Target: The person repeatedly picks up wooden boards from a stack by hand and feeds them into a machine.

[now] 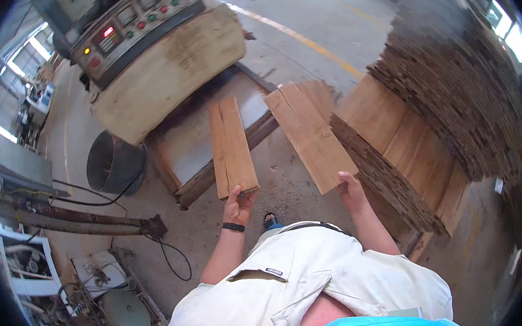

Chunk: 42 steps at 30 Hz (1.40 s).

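Left fingers [234,193]: 1 plank [233,148] — right fingers [347,179]: 1 board [311,137].

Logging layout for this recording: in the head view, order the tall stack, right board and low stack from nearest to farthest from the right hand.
1. Right board: held at its near end by the right hand.
2. Low stack: just to that hand's right.
3. Tall stack: farther right, beyond the low one.

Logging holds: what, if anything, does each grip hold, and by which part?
Left grip: a rectangular brown wooden board, by its near end. Right grip: another rectangular brown wooden board, by its near end.
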Motion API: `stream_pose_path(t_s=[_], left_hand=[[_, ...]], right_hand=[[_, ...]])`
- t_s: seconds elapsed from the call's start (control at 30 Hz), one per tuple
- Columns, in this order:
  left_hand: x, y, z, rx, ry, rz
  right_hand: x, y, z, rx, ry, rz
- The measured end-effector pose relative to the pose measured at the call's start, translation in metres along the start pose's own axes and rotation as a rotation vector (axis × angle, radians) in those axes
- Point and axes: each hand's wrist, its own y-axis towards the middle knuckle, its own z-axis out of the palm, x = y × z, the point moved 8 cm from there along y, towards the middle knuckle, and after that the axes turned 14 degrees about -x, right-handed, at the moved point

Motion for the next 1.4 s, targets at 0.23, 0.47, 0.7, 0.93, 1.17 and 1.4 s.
stream_pose_path(t_s=[0.23,0.47,0.7,0.93,1.17,1.4], left_hand=[[-0.078,0.047,-0.046,-0.093,-0.19,0.094],[-0.074,0.095,-0.07,-0.219,-0.149,-0.056],[-0.039,0.1,-0.089,-0.313,0.478,-0.137],[-0.083,0.056,0.013,-0.467,1.993,0.849],[-0.088,0.094,0.01,-0.523,2.232,0.994],[-0.11,0.137,0.022,-0.547,2.294,0.924]], right_hand=[[-0.055,0.059,0.157,0.105,-0.596,-0.468],[-0.109,0.074,0.246,0.354,-1.69,-1.205],[-0.133,0.11,0.251,0.564,-1.967,-1.322],[-0.107,0.133,0.242,0.71,-1.901,-1.144],[-0.108,0.161,0.275,0.853,-1.908,-1.156],[-0.118,0.193,0.321,0.856,-1.887,-1.191]])
